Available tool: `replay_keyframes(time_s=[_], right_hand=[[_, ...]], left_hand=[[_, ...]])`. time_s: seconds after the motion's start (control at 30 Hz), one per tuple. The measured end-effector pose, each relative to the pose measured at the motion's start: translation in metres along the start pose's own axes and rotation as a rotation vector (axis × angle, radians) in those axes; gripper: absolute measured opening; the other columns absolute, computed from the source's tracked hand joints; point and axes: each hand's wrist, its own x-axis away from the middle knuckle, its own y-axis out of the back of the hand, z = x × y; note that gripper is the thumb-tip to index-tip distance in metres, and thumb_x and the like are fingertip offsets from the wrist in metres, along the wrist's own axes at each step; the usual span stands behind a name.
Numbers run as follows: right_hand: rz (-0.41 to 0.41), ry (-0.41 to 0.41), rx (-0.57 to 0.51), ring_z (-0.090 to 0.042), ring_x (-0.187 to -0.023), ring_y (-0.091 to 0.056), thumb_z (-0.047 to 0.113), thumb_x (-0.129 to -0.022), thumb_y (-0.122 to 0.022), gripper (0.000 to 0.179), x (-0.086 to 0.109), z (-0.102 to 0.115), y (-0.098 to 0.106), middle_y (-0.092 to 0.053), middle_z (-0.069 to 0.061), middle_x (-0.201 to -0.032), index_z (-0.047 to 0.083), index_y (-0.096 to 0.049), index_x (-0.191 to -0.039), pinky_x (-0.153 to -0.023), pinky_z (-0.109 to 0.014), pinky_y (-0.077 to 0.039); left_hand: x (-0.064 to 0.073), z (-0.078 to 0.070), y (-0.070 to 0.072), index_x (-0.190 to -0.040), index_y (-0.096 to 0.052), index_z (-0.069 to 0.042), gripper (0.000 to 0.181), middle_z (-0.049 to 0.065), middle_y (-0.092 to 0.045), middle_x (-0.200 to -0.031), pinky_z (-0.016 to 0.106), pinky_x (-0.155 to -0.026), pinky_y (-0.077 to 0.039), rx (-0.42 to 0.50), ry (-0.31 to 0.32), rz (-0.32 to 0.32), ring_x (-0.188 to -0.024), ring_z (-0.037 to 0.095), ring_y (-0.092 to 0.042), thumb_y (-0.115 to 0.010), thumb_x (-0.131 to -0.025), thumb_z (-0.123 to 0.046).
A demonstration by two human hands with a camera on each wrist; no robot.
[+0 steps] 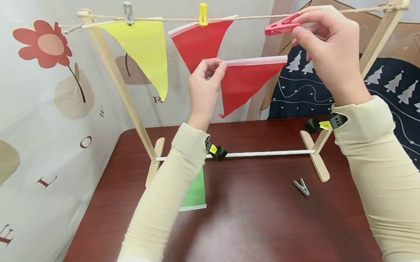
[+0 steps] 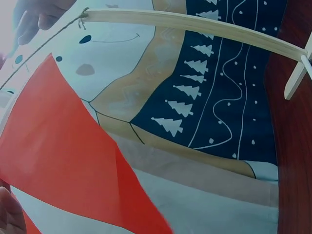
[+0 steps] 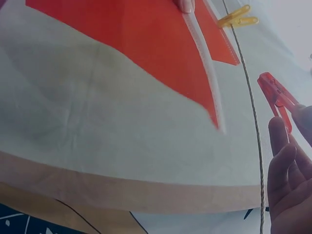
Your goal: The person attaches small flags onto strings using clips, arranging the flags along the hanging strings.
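My left hand (image 1: 205,88) pinches a red pennant (image 1: 248,81) by the left end of its white top strip. That pennant hangs below the twine (image 1: 251,17), apart from it. In my right hand (image 1: 332,49) is a red clothespin (image 1: 282,25), held between thumb and fingers close to the twine; the right wrist view shows the clothespin (image 3: 275,97) beside the twine, not on it. A second red pennant (image 1: 201,42) hangs on the twine under a yellow clothespin (image 1: 203,15). Further left, a clear clothespin (image 1: 128,13) holds a yellow pennant (image 1: 144,48).
A wooden frame with a left post (image 1: 119,88) and right post (image 1: 380,40) carries the twine. A white rod (image 1: 266,153) joins its feet. On the table (image 1: 255,222) lie a grey clothespin (image 1: 302,187) and a green pennant (image 1: 196,193), partly behind my left sleeve.
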Motion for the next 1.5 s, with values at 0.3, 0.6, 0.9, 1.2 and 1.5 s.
replay_keyframes(time_s=[0.3, 0.6, 0.9, 1.2, 1.5], right_hand=[[-0.004, -0.013, -0.006, -0.007, -0.059, -0.053, 0.025, -0.082, -0.062, 0.026, -0.01, -0.005, 0.002, -0.06, -0.001, -0.106, 0.018, -0.065, -0.107, -0.056, -0.015, -0.039], [0.007, -0.057, -0.004, -0.007, -0.058, -0.051, 0.026, -0.081, -0.063, 0.026, -0.019, -0.004, 0.002, -0.057, -0.003, -0.104, 0.018, -0.066, -0.106, -0.058, -0.015, -0.04], [0.011, -0.088, 0.029, -0.01, -0.05, -0.038, 0.034, -0.08, -0.062, 0.032, -0.022, -0.001, 0.005, -0.059, -0.004, -0.095, 0.022, -0.064, -0.11, -0.053, -0.015, -0.036], [0.019, -0.069, 0.105, -0.007, -0.052, -0.034, 0.031, -0.083, -0.059, 0.03, -0.02, 0.017, 0.006, -0.057, 0.003, -0.104, 0.019, -0.064, -0.11, -0.055, -0.015, -0.034], [0.038, -0.085, 0.103, -0.008, -0.05, -0.033, 0.035, -0.081, -0.057, 0.034, -0.022, 0.017, 0.009, -0.058, 0.001, -0.083, 0.022, -0.063, -0.111, -0.056, -0.014, -0.036]], left_hand=[[-0.01, -0.007, -0.003, -0.1, -0.059, -0.009, 0.019, 0.001, -0.058, -0.098, 0.024, -0.076, -0.046, 0.011, 0.03, 0.007, -0.088, 0.014, -0.054, -0.061, -0.084, -0.019], [-0.02, -0.013, -0.014, -0.099, -0.063, -0.01, 0.018, 0.001, -0.06, -0.096, 0.021, -0.075, -0.045, -0.01, 0.042, 0.011, -0.085, 0.013, -0.055, -0.061, -0.084, -0.018], [-0.033, -0.001, -0.024, -0.099, -0.063, -0.014, 0.018, -0.002, -0.062, -0.094, 0.021, -0.073, -0.044, -0.07, 0.052, 0.016, -0.082, 0.011, -0.056, -0.061, -0.084, -0.024], [-0.048, 0.013, -0.028, -0.101, -0.063, -0.018, 0.022, -0.006, -0.062, -0.096, 0.02, -0.073, -0.045, -0.088, 0.048, -0.001, -0.084, 0.009, -0.056, -0.063, -0.082, -0.03], [-0.056, 0.009, -0.031, -0.104, -0.062, -0.017, 0.024, -0.007, -0.062, -0.097, 0.018, -0.074, -0.044, -0.109, 0.004, 0.009, -0.084, 0.008, -0.056, -0.062, -0.083, -0.03]])
